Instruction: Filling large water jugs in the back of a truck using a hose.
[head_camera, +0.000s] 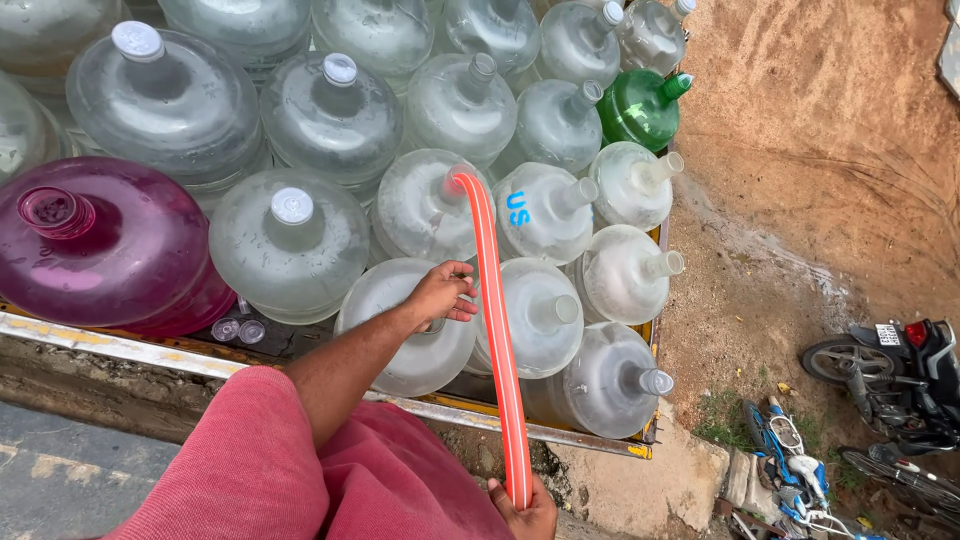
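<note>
The right hand (525, 512) grips the orange hose (497, 330) low; the left hand (440, 293), fingers curled beside it, apparently steadies it over the clear water jug (425, 205).

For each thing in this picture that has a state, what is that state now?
orange hose: bent, end in a clear jug's mouth
that clear jug: uncapped
pink jug: uncapped
green jug: capped
left hand: on a clear jug's neck, beside the hose
right hand: gripping the hose
</note>
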